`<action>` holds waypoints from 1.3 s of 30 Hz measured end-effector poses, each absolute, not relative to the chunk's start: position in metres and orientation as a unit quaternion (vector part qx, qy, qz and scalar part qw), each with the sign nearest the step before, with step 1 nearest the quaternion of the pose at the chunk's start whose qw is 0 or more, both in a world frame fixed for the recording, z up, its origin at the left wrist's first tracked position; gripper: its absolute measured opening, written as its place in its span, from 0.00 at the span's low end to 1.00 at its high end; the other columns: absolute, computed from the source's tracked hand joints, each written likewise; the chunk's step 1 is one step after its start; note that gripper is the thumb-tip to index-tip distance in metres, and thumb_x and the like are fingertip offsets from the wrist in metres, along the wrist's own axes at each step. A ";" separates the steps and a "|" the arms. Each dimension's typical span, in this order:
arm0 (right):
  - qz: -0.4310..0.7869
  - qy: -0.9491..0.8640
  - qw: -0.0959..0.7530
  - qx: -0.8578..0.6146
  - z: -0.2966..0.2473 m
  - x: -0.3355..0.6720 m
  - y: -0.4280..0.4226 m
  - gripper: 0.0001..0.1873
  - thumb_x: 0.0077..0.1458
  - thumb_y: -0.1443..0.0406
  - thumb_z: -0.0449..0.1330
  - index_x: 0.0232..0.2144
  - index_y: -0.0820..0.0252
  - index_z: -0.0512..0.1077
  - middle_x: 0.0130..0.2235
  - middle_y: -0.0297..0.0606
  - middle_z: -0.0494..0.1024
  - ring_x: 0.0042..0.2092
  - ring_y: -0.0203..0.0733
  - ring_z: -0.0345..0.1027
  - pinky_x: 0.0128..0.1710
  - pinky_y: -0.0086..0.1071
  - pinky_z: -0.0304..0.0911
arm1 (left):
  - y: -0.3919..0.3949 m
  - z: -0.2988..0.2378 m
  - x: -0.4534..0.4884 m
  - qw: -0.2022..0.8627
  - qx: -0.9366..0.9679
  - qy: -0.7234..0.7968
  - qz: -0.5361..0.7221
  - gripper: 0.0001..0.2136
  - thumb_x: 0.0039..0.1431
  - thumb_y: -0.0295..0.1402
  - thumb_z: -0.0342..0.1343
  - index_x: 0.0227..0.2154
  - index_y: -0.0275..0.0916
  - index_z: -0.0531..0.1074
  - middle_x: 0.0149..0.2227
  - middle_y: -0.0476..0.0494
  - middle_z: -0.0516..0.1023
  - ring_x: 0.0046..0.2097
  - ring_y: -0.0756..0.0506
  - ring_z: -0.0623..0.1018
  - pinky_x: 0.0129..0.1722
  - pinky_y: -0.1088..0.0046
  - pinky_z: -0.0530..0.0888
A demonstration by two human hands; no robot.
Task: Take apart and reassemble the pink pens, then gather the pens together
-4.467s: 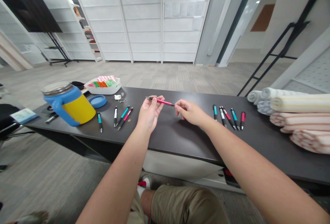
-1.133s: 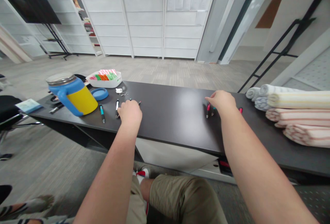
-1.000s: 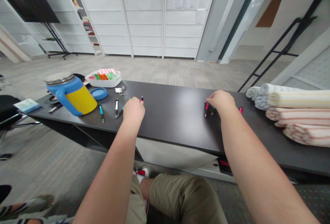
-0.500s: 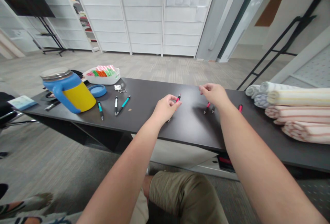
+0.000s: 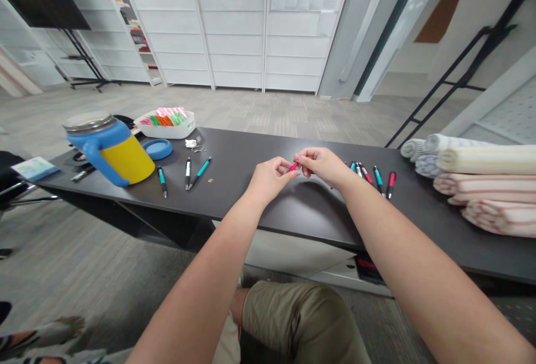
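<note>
Both my hands meet over the middle of the dark table (image 5: pixel 259 207). My left hand (image 5: pixel 270 177) and my right hand (image 5: pixel 320 164) each pinch an end of a pink pen (image 5: pixel 293 166), held just above the table; most of the pen is hidden by my fingers. To the right lie several pens in a row (image 5: pixel 372 175), pink and teal among them. Left of my hands lie three more pens: a teal one (image 5: pixel 201 167), a black and white one (image 5: pixel 187 172) and a dark teal one (image 5: pixel 161 179).
A yellow and blue jug (image 5: pixel 111 149) stands at the left with a blue lid (image 5: pixel 157 149) beside it. A white tray of coloured packets (image 5: pixel 165 123) sits behind. Rolled and stacked towels (image 5: pixel 481 185) fill the right end. My knee (image 5: pixel 293 319) is under the table's front edge.
My left hand picked a pink pen from the left group and carried it to the middle. My right hand left the right pen row and came to grip the pen's other end.
</note>
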State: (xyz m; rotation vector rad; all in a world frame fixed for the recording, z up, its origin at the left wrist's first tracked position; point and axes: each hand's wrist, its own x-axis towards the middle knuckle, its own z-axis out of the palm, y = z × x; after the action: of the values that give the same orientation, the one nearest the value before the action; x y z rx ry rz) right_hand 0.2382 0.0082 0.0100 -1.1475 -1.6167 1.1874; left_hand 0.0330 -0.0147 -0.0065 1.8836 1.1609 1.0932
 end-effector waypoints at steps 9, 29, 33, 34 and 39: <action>0.442 -0.547 0.523 -0.481 0.008 0.250 0.019 0.29 0.48 0.39 0.72 0.28 0.58 0.72 0.26 0.34 0.76 0.22 0.30 0.61 0.21 0.26 0.59 | -0.008 -0.008 0.027 0.331 0.662 0.462 0.489 0.10 0.55 0.39 0.68 0.37 0.41 0.82 0.33 0.45 0.82 0.33 0.48 0.76 0.37 0.71 0.70; 0.517 -0.623 0.397 -0.433 0.013 0.245 0.009 0.31 0.60 0.37 0.59 0.25 0.55 0.61 0.20 0.23 0.54 0.19 0.29 0.42 0.19 0.27 0.40 | 0.004 -0.007 0.016 0.525 0.401 0.420 0.622 0.21 0.48 0.49 0.73 0.31 0.37 0.76 0.33 0.45 0.80 0.26 0.55 0.67 0.23 0.78 0.62; 0.485 -0.650 0.388 -0.437 0.017 0.245 0.005 0.26 0.57 0.41 0.66 0.38 0.56 0.73 0.26 0.28 0.71 0.21 0.30 0.59 0.20 0.27 0.52 | 0.005 -0.008 0.015 0.528 0.368 0.420 0.640 0.22 0.47 0.50 0.74 0.30 0.37 0.73 0.32 0.47 0.78 0.25 0.56 0.67 0.22 0.78 0.62; 0.479 -0.655 0.381 -0.444 0.017 0.245 0.005 0.26 0.56 0.42 0.68 0.40 0.56 0.74 0.28 0.30 0.74 0.21 0.30 0.62 0.20 0.27 0.55 | 0.005 -0.008 0.015 0.528 0.365 0.418 0.643 0.22 0.47 0.50 0.74 0.30 0.37 0.73 0.32 0.47 0.78 0.25 0.56 0.67 0.22 0.79 0.62; 0.479 -0.644 0.379 -0.461 0.013 0.248 0.009 0.23 0.55 0.46 0.70 0.41 0.58 0.76 0.35 0.37 0.82 0.25 0.32 0.70 0.25 0.27 0.66 | 0.005 -0.007 0.014 0.527 0.359 0.417 0.648 0.23 0.47 0.50 0.74 0.32 0.36 0.74 0.32 0.47 0.78 0.26 0.56 0.67 0.22 0.79 0.62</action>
State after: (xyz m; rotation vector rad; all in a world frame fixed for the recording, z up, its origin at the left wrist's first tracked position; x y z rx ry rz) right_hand 0.2482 0.0091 0.0128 -1.1787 -1.6450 1.2239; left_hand 0.0141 0.0053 -0.0073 0.8591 0.9960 1.5483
